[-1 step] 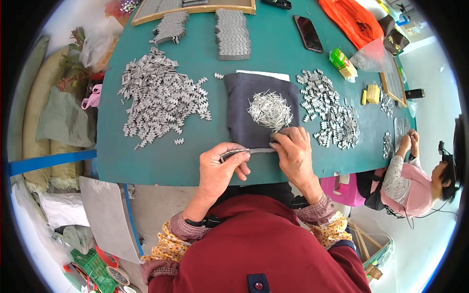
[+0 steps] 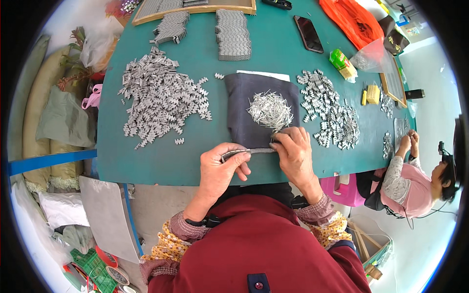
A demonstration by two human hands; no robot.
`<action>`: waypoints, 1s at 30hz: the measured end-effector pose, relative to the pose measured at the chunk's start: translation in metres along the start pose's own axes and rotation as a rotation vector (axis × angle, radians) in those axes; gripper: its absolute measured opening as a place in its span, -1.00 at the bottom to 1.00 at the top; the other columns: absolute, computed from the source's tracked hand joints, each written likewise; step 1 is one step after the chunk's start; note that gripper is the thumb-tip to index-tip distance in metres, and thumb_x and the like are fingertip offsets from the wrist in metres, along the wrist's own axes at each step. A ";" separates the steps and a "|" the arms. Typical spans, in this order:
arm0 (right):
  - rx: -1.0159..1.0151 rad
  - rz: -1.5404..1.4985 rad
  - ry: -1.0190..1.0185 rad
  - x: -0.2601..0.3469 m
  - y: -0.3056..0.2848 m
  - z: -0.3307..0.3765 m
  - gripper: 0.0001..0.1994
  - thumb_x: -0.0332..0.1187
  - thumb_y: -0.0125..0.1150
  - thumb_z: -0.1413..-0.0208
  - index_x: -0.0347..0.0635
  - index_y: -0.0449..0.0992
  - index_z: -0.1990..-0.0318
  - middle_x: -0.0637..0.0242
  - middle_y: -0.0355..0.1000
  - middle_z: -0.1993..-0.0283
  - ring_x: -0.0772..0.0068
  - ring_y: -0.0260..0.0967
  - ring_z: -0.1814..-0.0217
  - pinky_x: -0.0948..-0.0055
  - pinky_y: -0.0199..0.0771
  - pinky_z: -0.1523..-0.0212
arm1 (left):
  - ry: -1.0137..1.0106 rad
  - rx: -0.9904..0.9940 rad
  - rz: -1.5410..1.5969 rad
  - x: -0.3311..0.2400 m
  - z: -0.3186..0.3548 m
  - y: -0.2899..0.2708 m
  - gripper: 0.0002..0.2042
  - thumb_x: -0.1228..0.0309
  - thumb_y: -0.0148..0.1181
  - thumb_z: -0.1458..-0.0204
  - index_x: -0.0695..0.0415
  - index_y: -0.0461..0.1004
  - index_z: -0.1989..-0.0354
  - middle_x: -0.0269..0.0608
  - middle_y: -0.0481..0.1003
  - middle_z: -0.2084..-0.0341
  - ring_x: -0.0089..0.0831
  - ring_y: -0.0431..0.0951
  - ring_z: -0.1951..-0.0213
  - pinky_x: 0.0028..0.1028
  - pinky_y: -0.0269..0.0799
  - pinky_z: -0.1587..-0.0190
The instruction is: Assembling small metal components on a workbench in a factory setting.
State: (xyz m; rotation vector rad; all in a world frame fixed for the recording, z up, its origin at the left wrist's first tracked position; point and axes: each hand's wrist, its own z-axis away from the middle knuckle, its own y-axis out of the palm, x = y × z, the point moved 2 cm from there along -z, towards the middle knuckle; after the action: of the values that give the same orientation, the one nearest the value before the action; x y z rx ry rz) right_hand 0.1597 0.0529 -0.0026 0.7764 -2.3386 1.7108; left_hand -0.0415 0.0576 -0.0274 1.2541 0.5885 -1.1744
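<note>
Hands (image 2: pixel 259 163) around metal strip (image 2: pixel 254 152)

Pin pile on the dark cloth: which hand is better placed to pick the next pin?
Probably the right hand: it rests at the dark cloth's near edge, just below the pin pile. The left hand grips the assembled metal strip farther away.

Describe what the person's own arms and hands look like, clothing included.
Both hands, left hand and right hand, are bare, with no gloves. Each forearm ends in a patterned reddish cuff over a yellow floral sleeve, beneath a dark red garment.
</note>
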 end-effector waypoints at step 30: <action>0.079 -0.579 0.294 0.030 -0.002 0.010 -0.94 -0.57 0.10 -0.19 -0.31 0.39 0.21 0.07 0.45 0.42 0.15 0.45 0.45 0.33 0.41 0.39 | 0.025 0.092 -0.302 0.008 0.003 0.019 -0.91 0.62 0.23 -0.09 0.32 0.59 0.24 -0.23 0.56 0.55 -0.61 0.54 0.60 -0.57 0.49 0.58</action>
State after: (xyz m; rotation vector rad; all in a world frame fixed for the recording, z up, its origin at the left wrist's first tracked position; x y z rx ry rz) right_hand 0.1365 0.0334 0.0074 1.0092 -1.6483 1.5325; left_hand -0.0222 0.0505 -0.0255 1.2893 0.7684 -1.4516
